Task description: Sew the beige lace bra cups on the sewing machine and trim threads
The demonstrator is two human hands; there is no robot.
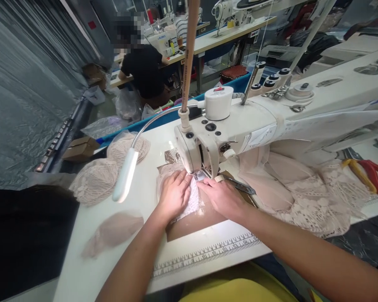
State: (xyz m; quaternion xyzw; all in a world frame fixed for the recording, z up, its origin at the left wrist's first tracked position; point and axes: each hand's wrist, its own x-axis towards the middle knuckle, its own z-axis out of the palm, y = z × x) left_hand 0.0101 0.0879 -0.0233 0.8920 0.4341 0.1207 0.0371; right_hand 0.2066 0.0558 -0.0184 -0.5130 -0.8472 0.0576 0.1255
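Observation:
A strip of white lace (193, 200) lies under the needle area of a white sewing machine (192, 147). My left hand (176, 195) rests flat on the lace and the pale sheer fabric, its fingers stretched toward the presser foot. On the other side, my right hand (220, 195) has its fingers bent together at the lace's right edge, close to the needle; the fingertips partly hide what they pinch. Beneath both hands is a brown, shiny plate (182, 230). A pair of thread snips (242, 186) lies just beyond my right hand.
Beige lace bundles (96, 180) and a sheer piece (116, 230) lie left. A lit lamp (126, 174) hangs there on a bent neck. Beige garments (302, 193) and red-handled scissors (376, 176) are right. A ruler strip (204, 256) edges the table. A co-worker (143, 67) sits beyond.

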